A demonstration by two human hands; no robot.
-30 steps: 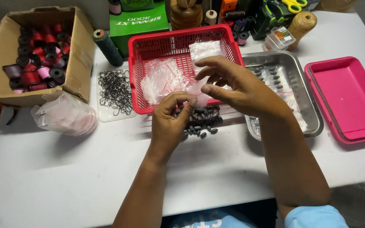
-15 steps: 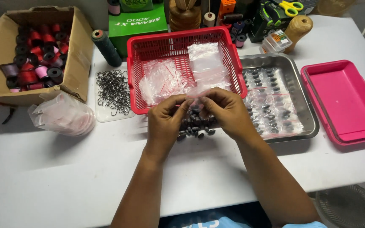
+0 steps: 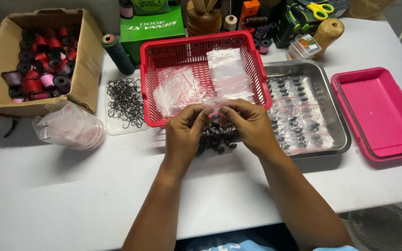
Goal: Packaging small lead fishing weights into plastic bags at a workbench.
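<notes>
The left hand (image 3: 185, 135) and right hand (image 3: 251, 124) cover most of a small clear bag (image 3: 216, 103) and part of the pile of dark beads (image 3: 217, 139) at center frame. What the bag holds cannot be seen. At the top edge, the yellow scissors (image 3: 321, 9) and wooden holder (image 3: 204, 16) are cut off. The cardboard box (image 3: 87, 69) is clipped at upper left.

My white table (image 3: 70, 195) carried: cardboard box (image 3: 87, 69), red basket (image 3: 201, 46), steel tray (image 3: 340, 135), pink tray (image 3: 378, 111), pile of hooks (image 3: 125, 100), loose black weights (image 3: 219, 142)
</notes>
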